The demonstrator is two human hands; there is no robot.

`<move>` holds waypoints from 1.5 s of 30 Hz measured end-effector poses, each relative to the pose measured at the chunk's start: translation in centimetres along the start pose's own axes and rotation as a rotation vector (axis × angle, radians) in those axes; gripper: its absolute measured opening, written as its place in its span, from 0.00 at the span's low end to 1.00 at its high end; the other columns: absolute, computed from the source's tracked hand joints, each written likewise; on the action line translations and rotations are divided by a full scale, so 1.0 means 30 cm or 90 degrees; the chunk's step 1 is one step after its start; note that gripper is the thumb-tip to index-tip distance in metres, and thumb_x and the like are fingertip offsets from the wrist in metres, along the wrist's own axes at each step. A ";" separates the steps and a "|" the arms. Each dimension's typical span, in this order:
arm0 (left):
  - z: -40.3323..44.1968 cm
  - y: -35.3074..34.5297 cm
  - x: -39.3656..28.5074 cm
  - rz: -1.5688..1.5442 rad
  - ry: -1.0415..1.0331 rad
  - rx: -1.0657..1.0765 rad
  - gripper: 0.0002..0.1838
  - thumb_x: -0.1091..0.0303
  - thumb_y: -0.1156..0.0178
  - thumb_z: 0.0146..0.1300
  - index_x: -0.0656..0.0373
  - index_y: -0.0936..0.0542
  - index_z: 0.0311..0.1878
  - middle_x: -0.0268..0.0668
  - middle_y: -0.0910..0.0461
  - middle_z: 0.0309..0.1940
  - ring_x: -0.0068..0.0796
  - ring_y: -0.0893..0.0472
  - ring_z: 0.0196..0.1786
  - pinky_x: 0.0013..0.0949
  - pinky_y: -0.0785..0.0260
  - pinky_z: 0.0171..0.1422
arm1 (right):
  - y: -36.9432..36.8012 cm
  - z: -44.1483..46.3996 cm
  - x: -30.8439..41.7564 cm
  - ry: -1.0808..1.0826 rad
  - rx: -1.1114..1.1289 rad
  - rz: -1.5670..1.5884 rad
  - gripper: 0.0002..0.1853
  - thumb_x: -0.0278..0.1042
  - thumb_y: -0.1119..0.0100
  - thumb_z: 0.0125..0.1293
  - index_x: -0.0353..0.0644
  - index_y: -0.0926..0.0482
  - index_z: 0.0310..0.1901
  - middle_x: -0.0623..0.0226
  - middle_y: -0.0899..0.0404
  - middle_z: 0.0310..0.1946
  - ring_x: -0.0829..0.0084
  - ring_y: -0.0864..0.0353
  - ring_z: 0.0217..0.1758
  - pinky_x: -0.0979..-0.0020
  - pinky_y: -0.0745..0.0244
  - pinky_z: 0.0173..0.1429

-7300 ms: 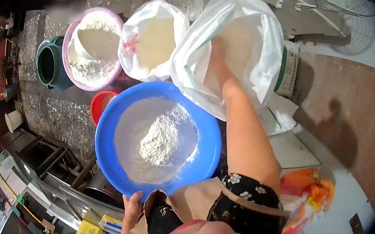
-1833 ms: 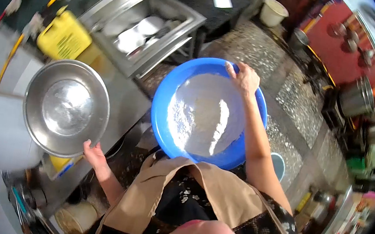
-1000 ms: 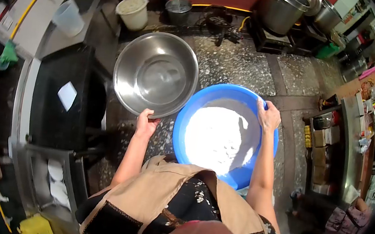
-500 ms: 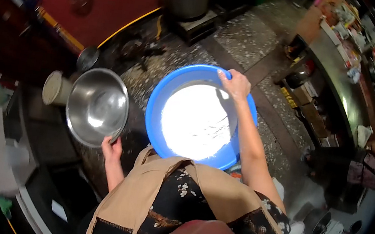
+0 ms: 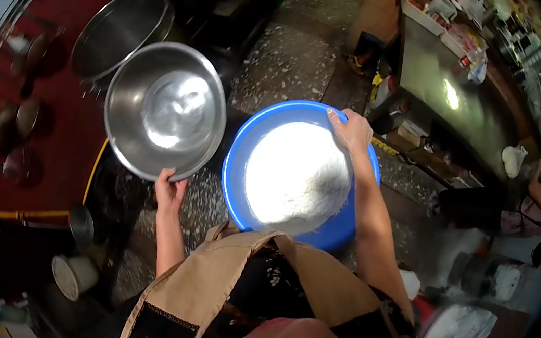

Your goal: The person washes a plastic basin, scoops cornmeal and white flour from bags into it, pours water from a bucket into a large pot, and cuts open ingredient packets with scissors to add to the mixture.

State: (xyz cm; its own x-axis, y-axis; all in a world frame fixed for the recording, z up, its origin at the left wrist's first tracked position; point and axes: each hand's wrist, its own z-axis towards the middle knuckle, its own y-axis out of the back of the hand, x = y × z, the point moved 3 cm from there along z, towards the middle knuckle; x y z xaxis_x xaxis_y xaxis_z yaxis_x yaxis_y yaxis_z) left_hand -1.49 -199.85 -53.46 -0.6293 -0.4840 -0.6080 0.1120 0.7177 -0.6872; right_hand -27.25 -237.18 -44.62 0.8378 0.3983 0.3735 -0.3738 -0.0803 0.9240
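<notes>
A steel bowl (image 5: 165, 111) with nothing in it hangs at centre left, its rim pinched near the bottom by my left hand (image 5: 170, 191). My right hand (image 5: 353, 131) grips the upper right rim of a blue basin (image 5: 237, 188). The basin sits against the front of my apron, and white flour (image 5: 297, 173) covers much of its bottom. My right forearm crosses the basin's right edge. The two vessels are side by side with a narrow gap between them.
A metal counter (image 5: 447, 90) with trays and bags stands at the upper right. Another person (image 5: 531, 209) is beside it at the far right. Large pots (image 5: 124, 31) are at the upper left, a white bucket (image 5: 74, 276) at the lower left. Speckled floor (image 5: 292, 65) shows ahead.
The view has swung right, away from the sink and past the stoves. My left hand has taken hold of the steel bowl and carried it along; the blue basin has moved with my body.
</notes>
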 end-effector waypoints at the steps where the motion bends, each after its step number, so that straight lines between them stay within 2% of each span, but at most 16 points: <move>1: 0.124 -0.160 0.030 0.006 0.027 0.012 0.01 0.76 0.46 0.53 0.60 0.27 0.28 0.35 0.22 0.30 0.28 0.21 0.36 0.33 0.23 0.41 | -0.019 0.123 -0.026 -0.007 0.006 0.006 0.29 0.67 0.48 0.55 0.45 0.18 0.35 0.51 0.20 0.31 0.50 0.21 0.40 0.55 0.27 0.43; 3: 0.367 -0.450 0.102 0.048 0.096 0.011 0.02 0.75 0.45 0.53 0.59 0.28 0.27 0.34 0.23 0.26 0.27 0.22 0.26 0.27 0.24 0.30 | -0.064 0.392 -0.073 -0.012 0.005 0.012 0.29 0.67 0.48 0.55 0.45 0.18 0.36 0.50 0.20 0.31 0.50 0.21 0.40 0.56 0.27 0.44; 6: 0.669 -0.752 0.213 0.056 0.174 0.091 0.02 0.73 0.46 0.54 0.60 0.27 0.31 0.35 0.23 0.25 0.28 0.21 0.26 0.28 0.22 0.30 | -0.064 0.807 -0.087 0.007 -0.041 0.028 0.28 0.65 0.47 0.55 0.43 0.18 0.33 0.50 0.20 0.30 0.51 0.20 0.38 0.55 0.26 0.42; 7: 0.736 -0.871 0.239 0.113 0.163 0.056 0.03 0.72 0.46 0.54 0.60 0.27 0.30 0.36 0.24 0.23 0.27 0.22 0.22 0.26 0.23 0.26 | -0.061 0.976 -0.075 0.008 -0.052 0.038 0.28 0.65 0.47 0.55 0.43 0.18 0.33 0.50 0.20 0.30 0.51 0.20 0.38 0.55 0.26 0.42; 9: 0.870 -1.051 0.271 0.126 0.183 0.064 0.03 0.72 0.46 0.54 0.60 0.27 0.29 0.36 0.24 0.22 0.27 0.23 0.22 0.26 0.24 0.25 | -0.089 1.211 -0.047 0.078 -0.062 0.035 0.29 0.66 0.48 0.55 0.43 0.18 0.32 0.50 0.20 0.29 0.51 0.20 0.36 0.56 0.26 0.41; 11: 0.976 -1.247 0.286 0.127 0.185 0.053 0.04 0.72 0.47 0.54 0.62 0.26 0.31 0.36 0.24 0.23 0.28 0.23 0.22 0.25 0.24 0.24 | -0.066 1.448 -0.001 0.060 -0.040 0.025 0.29 0.65 0.48 0.55 0.43 0.18 0.31 0.51 0.20 0.28 0.51 0.20 0.35 0.56 0.26 0.40; 13: 1.112 -1.417 0.304 0.165 0.190 0.033 0.07 0.71 0.47 0.54 0.64 0.25 0.33 0.38 0.22 0.25 0.28 0.22 0.22 0.25 0.25 0.23 | -0.120 1.729 0.023 0.064 0.058 0.020 0.28 0.65 0.48 0.54 0.42 0.18 0.31 0.53 0.19 0.29 0.52 0.20 0.36 0.57 0.25 0.40; 17: 1.528 -1.671 0.403 0.199 0.132 0.033 0.09 0.72 0.47 0.53 0.64 0.25 0.37 0.38 0.21 0.28 0.27 0.22 0.23 0.25 0.29 0.20 | -0.236 2.310 0.063 0.074 0.053 0.028 0.28 0.64 0.48 0.54 0.43 0.18 0.32 0.55 0.19 0.33 0.54 0.20 0.40 0.57 0.26 0.43; 20: 1.873 -1.904 0.478 0.209 0.113 0.053 0.09 0.72 0.46 0.51 0.61 0.25 0.37 0.35 0.22 0.29 0.26 0.23 0.24 0.24 0.33 0.21 | -0.286 2.728 0.073 0.068 0.097 0.016 0.28 0.64 0.47 0.53 0.43 0.18 0.32 0.55 0.19 0.34 0.56 0.20 0.42 0.57 0.26 0.45; 21: 1.988 -1.995 0.531 0.212 0.124 0.056 0.08 0.71 0.45 0.51 0.58 0.24 0.36 0.33 0.22 0.29 0.24 0.24 0.24 0.23 0.35 0.20 | -0.294 2.869 0.056 0.077 0.055 0.018 0.29 0.65 0.48 0.52 0.43 0.18 0.33 0.55 0.19 0.35 0.56 0.20 0.41 0.57 0.26 0.45; 26: 2.545 -2.501 0.704 0.239 0.194 0.135 0.04 0.70 0.47 0.56 0.61 0.26 0.32 0.34 0.24 0.23 0.26 0.26 0.19 0.23 0.32 0.20 | -0.204 3.465 -0.036 -0.013 0.044 0.036 0.33 0.71 0.51 0.52 0.44 0.18 0.34 0.56 0.19 0.36 0.55 0.20 0.43 0.58 0.27 0.46; 33: 3.276 -3.217 0.924 0.139 0.235 0.226 0.03 0.71 0.46 0.54 0.58 0.29 0.26 0.32 0.26 0.22 0.24 0.27 0.20 0.24 0.32 0.23 | -0.244 4.399 -0.116 -0.034 0.002 0.047 0.33 0.72 0.50 0.52 0.45 0.17 0.32 0.56 0.18 0.33 0.55 0.19 0.40 0.59 0.26 0.44; 37: 3.516 -3.565 1.006 0.175 0.195 0.086 0.02 0.71 0.44 0.51 0.56 0.27 0.27 0.33 0.26 0.24 0.28 0.28 0.23 0.29 0.33 0.25 | -0.258 4.922 -0.092 -0.021 0.011 0.090 0.32 0.71 0.49 0.51 0.46 0.17 0.31 0.55 0.18 0.32 0.55 0.19 0.40 0.58 0.26 0.45; 41: 3.821 -3.761 1.065 0.157 0.219 0.140 0.01 0.72 0.44 0.50 0.55 0.26 0.27 0.31 0.24 0.26 0.28 0.25 0.29 0.31 0.35 0.29 | -0.277 5.323 -0.151 0.001 0.030 0.068 0.31 0.70 0.48 0.51 0.47 0.17 0.31 0.55 0.18 0.33 0.55 0.19 0.40 0.58 0.25 0.45; 42: 3.896 -3.843 1.087 0.191 0.196 0.069 0.03 0.72 0.45 0.51 0.52 0.29 0.26 0.30 0.25 0.25 0.26 0.26 0.27 0.29 0.34 0.25 | -0.315 5.455 -0.185 0.017 0.003 0.053 0.31 0.72 0.50 0.51 0.49 0.16 0.35 0.57 0.18 0.32 0.55 0.19 0.40 0.58 0.25 0.45; 45: 4.214 -4.018 1.208 0.190 0.222 0.060 0.03 0.73 0.44 0.51 0.54 0.28 0.27 0.32 0.23 0.26 0.27 0.24 0.26 0.26 0.32 0.23 | -0.334 5.791 -0.306 -0.040 -0.009 0.009 0.32 0.72 0.49 0.51 0.49 0.16 0.36 0.57 0.18 0.34 0.55 0.19 0.41 0.58 0.25 0.46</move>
State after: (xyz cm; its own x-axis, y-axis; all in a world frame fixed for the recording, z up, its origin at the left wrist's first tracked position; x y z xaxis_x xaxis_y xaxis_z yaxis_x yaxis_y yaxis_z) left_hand 59.43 -367.18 -42.90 -0.7776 -0.0546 -0.6264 0.3870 0.7436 -0.5452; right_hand 37.94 -398.78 -43.13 0.8559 0.3386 0.3909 -0.3904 -0.0729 0.9178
